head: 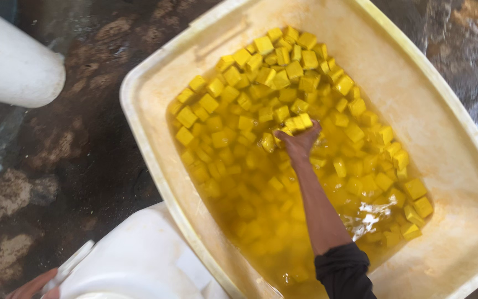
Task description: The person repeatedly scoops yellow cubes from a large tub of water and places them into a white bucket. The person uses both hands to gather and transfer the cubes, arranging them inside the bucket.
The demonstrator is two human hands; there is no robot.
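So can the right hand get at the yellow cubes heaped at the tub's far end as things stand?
Probably yes: the right hand already lifts some cubes mid-tub, and only open liquid and loose cubes lie before the far heap.

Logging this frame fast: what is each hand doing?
Right hand: closed on yellow cubes over the tub.
Left hand: touching the white container; grip cannot be told.

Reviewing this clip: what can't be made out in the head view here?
- Right hand: palm and fingertips hidden by the yellow cubes it scoops.
- Left hand: mostly cut off by the bottom edge; grip on the white container unclear.
- Tub: its bottom is hidden by yellow liquid.
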